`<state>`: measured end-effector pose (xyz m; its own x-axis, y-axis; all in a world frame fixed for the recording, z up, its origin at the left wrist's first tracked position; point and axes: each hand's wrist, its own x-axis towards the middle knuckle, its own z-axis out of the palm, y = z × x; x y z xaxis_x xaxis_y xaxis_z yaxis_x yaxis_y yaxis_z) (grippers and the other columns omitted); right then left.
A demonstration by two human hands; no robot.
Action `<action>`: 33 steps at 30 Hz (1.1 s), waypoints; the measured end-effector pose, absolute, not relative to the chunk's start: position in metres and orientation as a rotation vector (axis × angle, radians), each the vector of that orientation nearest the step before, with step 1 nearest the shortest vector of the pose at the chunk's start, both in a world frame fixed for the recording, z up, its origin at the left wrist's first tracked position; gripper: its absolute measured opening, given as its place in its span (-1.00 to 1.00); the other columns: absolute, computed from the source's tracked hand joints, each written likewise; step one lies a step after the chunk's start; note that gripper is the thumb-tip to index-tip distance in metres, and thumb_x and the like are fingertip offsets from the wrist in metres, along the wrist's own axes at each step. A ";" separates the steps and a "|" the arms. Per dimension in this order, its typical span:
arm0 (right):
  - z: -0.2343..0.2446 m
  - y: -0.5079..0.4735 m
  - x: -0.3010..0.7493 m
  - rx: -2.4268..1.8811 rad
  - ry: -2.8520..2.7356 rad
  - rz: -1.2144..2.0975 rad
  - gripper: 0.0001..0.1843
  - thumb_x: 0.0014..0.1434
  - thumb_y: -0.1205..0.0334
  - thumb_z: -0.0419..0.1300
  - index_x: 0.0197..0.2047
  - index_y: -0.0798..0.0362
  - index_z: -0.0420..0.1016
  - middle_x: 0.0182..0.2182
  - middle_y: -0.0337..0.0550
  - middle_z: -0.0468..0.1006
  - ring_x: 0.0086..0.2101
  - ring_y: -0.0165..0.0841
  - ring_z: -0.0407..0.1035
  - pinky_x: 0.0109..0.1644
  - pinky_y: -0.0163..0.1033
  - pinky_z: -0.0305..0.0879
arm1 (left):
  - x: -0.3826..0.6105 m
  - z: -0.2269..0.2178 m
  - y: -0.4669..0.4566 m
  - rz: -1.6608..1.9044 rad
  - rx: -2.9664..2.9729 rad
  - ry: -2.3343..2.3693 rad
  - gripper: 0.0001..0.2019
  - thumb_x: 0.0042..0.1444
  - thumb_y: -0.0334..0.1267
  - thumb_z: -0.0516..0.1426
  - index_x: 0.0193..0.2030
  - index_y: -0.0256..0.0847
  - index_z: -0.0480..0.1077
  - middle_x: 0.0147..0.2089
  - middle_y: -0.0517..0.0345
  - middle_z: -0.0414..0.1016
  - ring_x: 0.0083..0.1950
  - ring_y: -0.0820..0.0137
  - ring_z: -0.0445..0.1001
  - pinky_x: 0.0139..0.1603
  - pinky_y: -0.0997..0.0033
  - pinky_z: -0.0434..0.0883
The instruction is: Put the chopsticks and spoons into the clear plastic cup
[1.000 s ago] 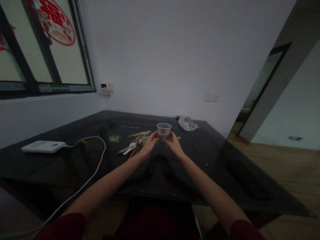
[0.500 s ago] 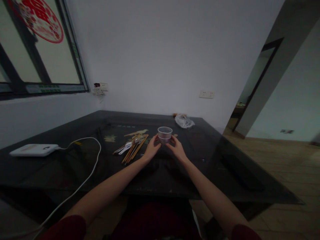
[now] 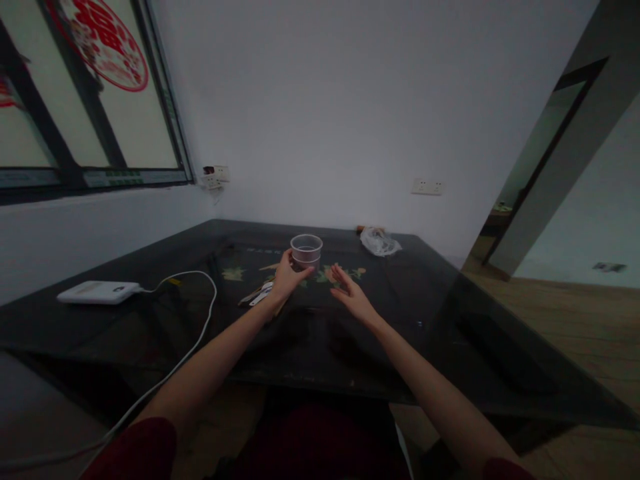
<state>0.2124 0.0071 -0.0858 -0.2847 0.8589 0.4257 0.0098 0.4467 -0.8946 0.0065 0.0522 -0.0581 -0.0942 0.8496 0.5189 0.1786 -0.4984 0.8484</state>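
Observation:
My left hand (image 3: 287, 278) is closed round a clear plastic cup (image 3: 306, 249) and holds it just above the dark glass table (image 3: 150, 313). My right hand (image 3: 350, 292) hovers a little to the right of the cup, fingers stretched out and apart, holding nothing. Under my left hand and wrist lies a small pile of wooden chopsticks and spoons (image 3: 260, 293), mostly hidden by the hand.
A white power bank (image 3: 97, 291) lies at the table's left, its white cable (image 3: 200, 320) looping toward me. A crumpled plastic bag (image 3: 380, 241) sits at the far edge by the wall. A window is on the left, a doorway and wooden floor on the right.
My right hand has let go of the cup and opened. My left hand has carried the cup slightly left and up, away from the right hand.

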 end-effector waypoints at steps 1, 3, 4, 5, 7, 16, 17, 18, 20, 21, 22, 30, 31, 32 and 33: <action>-0.089 0.009 0.213 -0.766 -1.642 1.021 -0.22 0.04 0.19 0.21 0.31 -0.10 0.05 0.29 -0.03 0.10 0.24 -0.22 0.06 0.22 0.02 0.10 | -0.011 -0.055 0.056 1.687 1.646 1.181 -0.29 -0.20 -0.23 0.32 0.12 -0.24 0.15 0.08 -0.13 0.37 0.07 0.20 0.41 0.10 0.18 0.31; -0.099 0.013 0.216 -0.777 -1.640 1.058 -0.25 0.03 0.18 0.22 0.29 -0.07 0.11 0.26 0.01 0.16 0.21 -0.20 0.13 0.20 0.02 0.14 | -0.050 -0.055 0.064 1.766 1.619 1.399 -0.30 -0.21 -0.21 0.33 0.10 -0.24 0.16 0.09 -0.13 0.36 0.08 0.19 0.39 0.10 0.18 0.31; -0.104 0.014 0.217 -0.790 -1.644 1.077 -0.27 0.02 0.18 0.23 0.27 -0.05 0.15 0.25 0.02 0.19 0.19 -0.18 0.17 0.19 0.03 0.15 | -0.069 -0.057 0.068 1.787 1.591 1.537 -0.29 -0.21 -0.20 0.32 0.10 -0.25 0.16 0.10 -0.13 0.36 0.09 0.19 0.39 0.10 0.18 0.31; -0.109 0.015 0.218 -0.805 -1.654 1.091 -0.29 0.01 0.18 0.23 0.25 -0.04 0.20 0.23 0.03 0.23 0.17 -0.17 0.20 0.18 0.03 0.17 | -0.087 -0.060 0.072 1.789 1.552 1.676 -0.29 -0.22 -0.20 0.33 0.10 -0.25 0.16 0.10 -0.12 0.36 0.10 0.19 0.39 0.10 0.18 0.32; -0.116 0.016 0.219 -0.827 -1.679 1.101 -0.34 0.01 0.20 0.23 0.21 -0.03 0.25 0.20 0.04 0.27 0.13 -0.17 0.25 0.17 0.04 0.18 | -0.115 -0.070 0.080 1.776 1.490 1.871 -0.28 -0.22 -0.21 0.33 0.09 -0.26 0.15 0.10 -0.13 0.35 0.11 0.18 0.38 0.10 0.20 0.32; -0.118 0.016 0.221 -0.893 -1.663 1.058 -0.34 0.04 0.33 0.17 0.23 0.00 0.18 0.11 0.05 0.37 0.04 -0.27 0.35 0.15 0.01 0.22 | -0.148 -0.102 0.101 1.594 1.435 2.067 -0.27 -0.22 -0.17 0.33 0.08 -0.32 0.13 0.10 -0.20 0.35 0.12 0.16 0.38 0.09 0.21 0.34; -0.119 0.017 0.222 -0.900 -1.659 1.058 -0.34 0.04 0.34 0.17 0.23 0.01 0.18 0.10 0.05 0.38 0.02 -0.28 0.36 0.15 0.00 0.23 | -0.148 -0.104 0.102 1.588 1.453 2.070 -0.27 -0.22 -0.17 0.33 0.08 -0.31 0.13 0.10 -0.20 0.35 0.11 0.16 0.39 0.08 0.22 0.34; -0.120 0.018 0.223 -0.907 -1.657 1.056 -0.35 0.04 0.34 0.16 0.23 0.01 0.19 0.10 0.05 0.38 0.01 -0.28 0.37 0.15 0.00 0.24 | -0.147 -0.106 0.102 1.584 1.474 2.067 -0.28 -0.22 -0.16 0.33 0.07 -0.31 0.13 0.10 -0.19 0.35 0.11 0.17 0.39 0.08 0.22 0.34; -0.120 0.019 0.224 -0.918 -1.656 1.056 -0.36 0.04 0.35 0.16 0.22 0.02 0.20 0.09 0.05 0.39 -0.01 -0.29 0.38 0.14 -0.01 0.25 | -0.146 -0.109 0.104 1.567 1.516 2.065 -0.29 -0.22 -0.16 0.33 0.06 -0.30 0.13 0.09 -0.17 0.35 0.10 0.19 0.39 0.07 0.24 0.35; -0.120 0.019 0.224 -0.921 -1.655 1.057 -0.36 0.04 0.36 0.16 0.21 0.02 0.20 0.09 0.05 0.39 -0.01 -0.29 0.39 0.14 -0.01 0.25 | -0.146 -0.110 0.104 1.555 1.531 2.071 -0.29 -0.22 -0.16 0.33 0.05 -0.30 0.13 0.08 -0.17 0.35 0.10 0.19 0.39 0.07 0.24 0.35; -0.120 0.019 0.224 -0.923 -1.654 1.057 -0.37 0.04 0.37 0.16 0.21 0.02 0.20 0.09 0.05 0.39 -0.02 -0.29 0.39 0.13 -0.01 0.26 | -0.145 -0.112 0.105 1.544 1.543 2.078 -0.30 -0.22 -0.17 0.33 0.05 -0.30 0.13 0.08 -0.17 0.35 0.10 0.19 0.39 0.07 0.24 0.35; -0.117 0.019 0.225 -0.962 -1.642 1.023 -0.44 0.04 0.37 0.16 0.15 0.03 0.26 0.05 0.04 0.41 -0.05 -0.31 0.41 0.10 -0.05 0.29 | -0.144 -0.113 0.106 1.514 1.549 2.078 -0.27 -0.24 -0.20 0.34 0.07 -0.32 0.12 0.09 -0.20 0.33 0.13 0.13 0.36 0.10 0.18 0.33; -0.117 0.019 0.225 -0.968 -1.644 1.016 -0.45 0.03 0.37 0.16 0.13 0.03 0.27 0.03 0.03 0.42 -0.06 -0.32 0.41 0.09 -0.06 0.29 | -0.144 -0.113 0.106 1.519 1.536 2.062 -0.27 -0.24 -0.21 0.34 0.07 -0.31 0.12 0.09 -0.19 0.33 0.13 0.12 0.36 0.11 0.17 0.33; -0.116 0.018 0.226 -0.975 -1.650 1.009 -0.47 0.03 0.37 0.16 0.11 0.04 0.28 0.02 0.03 0.43 -0.07 -0.32 0.42 0.08 -0.07 0.30 | -0.144 -0.112 0.105 1.526 1.528 2.040 -0.27 -0.24 -0.23 0.33 0.08 -0.31 0.12 0.10 -0.19 0.33 0.13 0.12 0.36 0.11 0.16 0.33; -0.116 0.018 0.226 -0.983 -1.659 1.001 -0.50 0.03 0.37 0.16 0.09 0.05 0.30 0.01 0.03 0.44 -0.09 -0.32 0.43 0.07 -0.08 0.31 | -0.144 -0.112 0.105 1.532 1.525 2.012 -0.25 -0.24 -0.24 0.34 0.09 -0.30 0.11 0.10 -0.20 0.32 0.14 0.13 0.36 0.13 0.14 0.32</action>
